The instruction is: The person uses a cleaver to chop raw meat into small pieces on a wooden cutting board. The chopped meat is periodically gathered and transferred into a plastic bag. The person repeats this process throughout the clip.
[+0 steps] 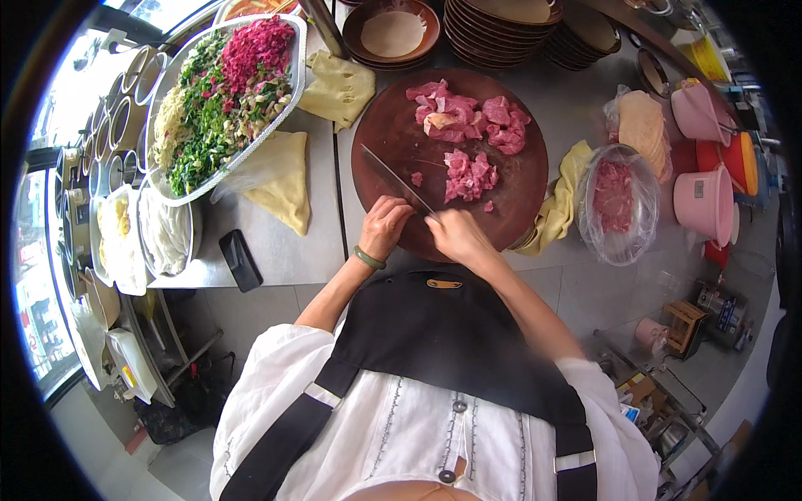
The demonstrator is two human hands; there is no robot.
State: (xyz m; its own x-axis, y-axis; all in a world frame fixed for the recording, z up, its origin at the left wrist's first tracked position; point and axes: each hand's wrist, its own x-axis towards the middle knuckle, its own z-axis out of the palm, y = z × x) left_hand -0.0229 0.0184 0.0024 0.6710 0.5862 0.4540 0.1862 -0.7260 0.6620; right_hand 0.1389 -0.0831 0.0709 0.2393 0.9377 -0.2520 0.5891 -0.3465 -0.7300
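Observation:
A round reddish-brown chopping board (382, 119) lies on the metal counter. My right hand (462, 237) grips the handle of a kitchen knife (401, 183), whose blade slants up and left over the board. Close beside the blade, at the board's near left edge, is my left hand (383, 227) with curled fingers; whether anything is under them is hidden. Small diced raw meat (468, 176) sits in a heap beyond the knife, with a loose meat bit (416, 179) to its left. Larger raw meat chunks (460, 116) lie at the far side.
Left are a basket of chopped vegetables (299, 69), yellow cloths (288, 181) and a black phone (240, 260). Stacked brown bowls (495, 37) stand behind the board. To the right are a yellow cloth (561, 200), a plastic-lined bowl of meat (617, 194) and pink buckets (705, 200).

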